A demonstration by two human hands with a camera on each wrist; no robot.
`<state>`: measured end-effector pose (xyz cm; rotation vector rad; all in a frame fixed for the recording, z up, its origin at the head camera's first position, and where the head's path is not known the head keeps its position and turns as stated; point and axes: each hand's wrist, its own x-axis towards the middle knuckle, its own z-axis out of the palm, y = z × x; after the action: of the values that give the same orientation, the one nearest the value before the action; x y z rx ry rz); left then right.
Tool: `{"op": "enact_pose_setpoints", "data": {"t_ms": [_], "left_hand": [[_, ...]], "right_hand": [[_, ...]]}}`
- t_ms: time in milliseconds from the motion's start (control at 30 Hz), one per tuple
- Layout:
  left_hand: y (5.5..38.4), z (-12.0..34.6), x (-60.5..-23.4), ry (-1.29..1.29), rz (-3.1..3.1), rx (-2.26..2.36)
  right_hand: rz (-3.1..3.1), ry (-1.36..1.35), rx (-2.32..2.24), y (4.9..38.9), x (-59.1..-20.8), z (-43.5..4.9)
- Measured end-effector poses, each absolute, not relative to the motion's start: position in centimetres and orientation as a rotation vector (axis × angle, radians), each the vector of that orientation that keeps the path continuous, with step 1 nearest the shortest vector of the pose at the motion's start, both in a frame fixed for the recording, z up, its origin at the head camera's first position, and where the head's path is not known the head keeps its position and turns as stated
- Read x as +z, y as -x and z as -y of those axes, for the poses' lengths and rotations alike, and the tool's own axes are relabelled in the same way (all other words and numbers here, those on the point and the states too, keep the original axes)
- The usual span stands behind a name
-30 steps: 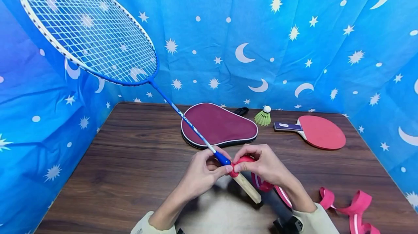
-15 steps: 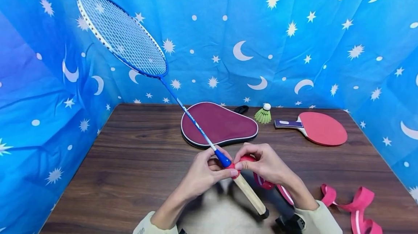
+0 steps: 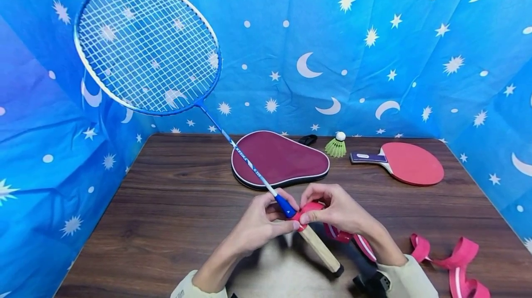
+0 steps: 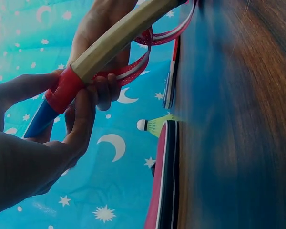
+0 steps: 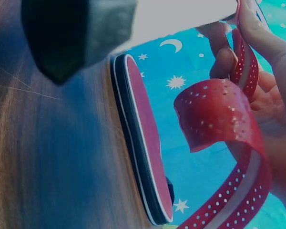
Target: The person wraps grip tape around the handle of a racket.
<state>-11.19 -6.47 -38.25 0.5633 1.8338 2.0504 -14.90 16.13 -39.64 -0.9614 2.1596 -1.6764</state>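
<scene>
A blue and white badminton racket point(image 3: 149, 48) slants up to the left, its strung head raised. My left hand point(image 3: 253, 224) holds it by the blue cone point(image 3: 285, 205) at the top of its bare wooden handle point(image 3: 320, 252). Red perforated grip tape point(image 5: 219, 109) circles the handle's upper end just below the cone. In the left wrist view, the left thumb and fingers pinch around that red wrap point(image 4: 66, 90). My right hand point(image 3: 342, 210) pinches the tape beside the handle. From there the tape hangs in loose curls, partly hidden by the right forearm.
A maroon paddle case point(image 3: 278, 159) lies behind the hands on the wooden table point(image 3: 166, 224). Further right are a green shuttlecock point(image 3: 336, 145) and a red table tennis paddle point(image 3: 415, 164). Curled tape point(image 3: 457, 261) trails over the table's right side. A star-patterned cloth point(image 3: 270, 25) hangs behind.
The racket has turned about its shaft: its head swung to a narrow angle, then back to a broad face. Both hands stay at the top of the handle, nearly in place.
</scene>
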Motion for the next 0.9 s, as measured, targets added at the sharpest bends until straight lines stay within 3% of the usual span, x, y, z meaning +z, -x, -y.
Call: {"op": "enact_pose_setpoints", "data": {"t_ms": [900], "left_hand": [[11.35,6.56,-38.35,-0.531,-1.926,2.056]], "right_hand": [[-2.025,0.955,-1.602,15.07,-39.74,-17.14]]}}
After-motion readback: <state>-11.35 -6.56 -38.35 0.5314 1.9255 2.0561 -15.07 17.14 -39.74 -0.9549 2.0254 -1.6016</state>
